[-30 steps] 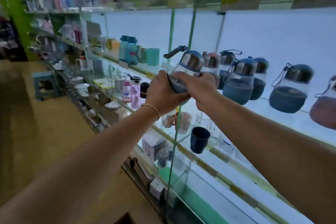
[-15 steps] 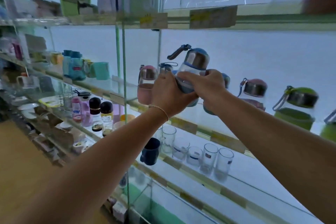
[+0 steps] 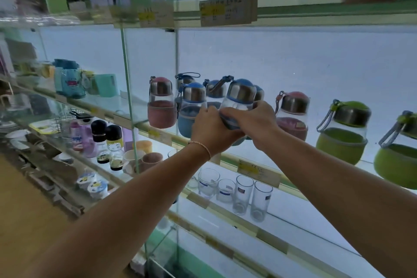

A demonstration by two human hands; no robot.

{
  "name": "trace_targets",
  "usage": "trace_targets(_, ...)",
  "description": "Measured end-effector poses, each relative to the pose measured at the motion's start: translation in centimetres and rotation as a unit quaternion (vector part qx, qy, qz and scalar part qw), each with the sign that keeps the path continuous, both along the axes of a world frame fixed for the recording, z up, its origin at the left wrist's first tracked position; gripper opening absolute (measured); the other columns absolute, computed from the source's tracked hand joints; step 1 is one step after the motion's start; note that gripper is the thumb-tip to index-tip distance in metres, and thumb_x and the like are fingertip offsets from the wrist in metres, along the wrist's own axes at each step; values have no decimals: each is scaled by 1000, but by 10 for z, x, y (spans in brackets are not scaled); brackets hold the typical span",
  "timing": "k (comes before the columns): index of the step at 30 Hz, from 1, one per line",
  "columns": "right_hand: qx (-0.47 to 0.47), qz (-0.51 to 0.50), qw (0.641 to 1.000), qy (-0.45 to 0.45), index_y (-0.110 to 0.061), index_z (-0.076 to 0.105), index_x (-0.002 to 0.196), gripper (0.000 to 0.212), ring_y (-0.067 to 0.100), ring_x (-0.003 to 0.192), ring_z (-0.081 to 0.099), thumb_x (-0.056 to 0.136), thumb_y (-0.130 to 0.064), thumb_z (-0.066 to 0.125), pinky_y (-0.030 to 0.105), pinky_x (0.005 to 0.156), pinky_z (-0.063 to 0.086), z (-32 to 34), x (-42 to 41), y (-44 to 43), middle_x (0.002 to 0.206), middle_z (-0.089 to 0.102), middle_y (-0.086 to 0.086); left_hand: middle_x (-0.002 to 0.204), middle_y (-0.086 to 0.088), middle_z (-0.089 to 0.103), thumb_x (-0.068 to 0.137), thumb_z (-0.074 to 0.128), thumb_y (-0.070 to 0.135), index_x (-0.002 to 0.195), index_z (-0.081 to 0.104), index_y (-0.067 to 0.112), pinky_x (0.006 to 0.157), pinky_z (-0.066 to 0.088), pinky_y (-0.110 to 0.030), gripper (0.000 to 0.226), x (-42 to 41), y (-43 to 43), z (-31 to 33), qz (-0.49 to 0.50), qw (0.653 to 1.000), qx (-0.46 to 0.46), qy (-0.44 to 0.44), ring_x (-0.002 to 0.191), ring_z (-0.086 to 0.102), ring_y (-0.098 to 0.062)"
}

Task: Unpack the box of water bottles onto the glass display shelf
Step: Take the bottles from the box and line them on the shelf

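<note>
Left hand (image 3: 209,130) and right hand (image 3: 259,125) clasp the blue bottle (image 3: 239,95) round its sleeved belly; it is probably light, smooth-walled and breakable.

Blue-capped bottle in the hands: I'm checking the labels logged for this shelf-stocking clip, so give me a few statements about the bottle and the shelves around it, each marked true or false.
1. The left hand and right hand both grip the blue-capped bottle. True.
2. A green sleeve marks the leftmost bottle in the row. False: the leftmost is a pink-sleeved bottle; the green-sleeved bottles stand at the right.
3. Clear drinking glasses stand on the lower shelf. True.
4. The left wrist is bare. False: it wears a thin bracelet.
</note>
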State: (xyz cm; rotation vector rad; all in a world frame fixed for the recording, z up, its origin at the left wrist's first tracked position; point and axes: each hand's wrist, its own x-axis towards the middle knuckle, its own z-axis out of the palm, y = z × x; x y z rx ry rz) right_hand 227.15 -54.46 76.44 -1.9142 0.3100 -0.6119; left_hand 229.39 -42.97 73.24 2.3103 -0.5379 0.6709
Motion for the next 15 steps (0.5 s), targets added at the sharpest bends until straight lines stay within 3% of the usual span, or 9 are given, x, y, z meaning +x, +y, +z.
trace_targets(7,-30,9,999,4,-20,64,102,67,16,87,67,47,-51,88,38,83,59,-19,7,-1,96,69,-2,76,2,65,47,53,92,84,68,26,70,57,-34,77,23,-5,-27,40,998,-13,42,73,62,-8)
trace_targets(11,-81,-10,997,7,-22,60,107,90,19,95,64,32,-70,73,40,85,58,-22,11,4,105,65,2,78,7,67,45,52,96,88,68,32,66,59,-31,79,35,-3,-35,33,997,-22,60,71,65,-3)
trace_targets(15,-112,-16,993,20,-19,58,114,97,23,102,61,35,-73,70,42,90,56,-23,13,6,112,62,4,79,3,64,46,60,81,85,64,21,66,59,-36,71,33,2,-29,18,997,-20,76,72,65,-12)
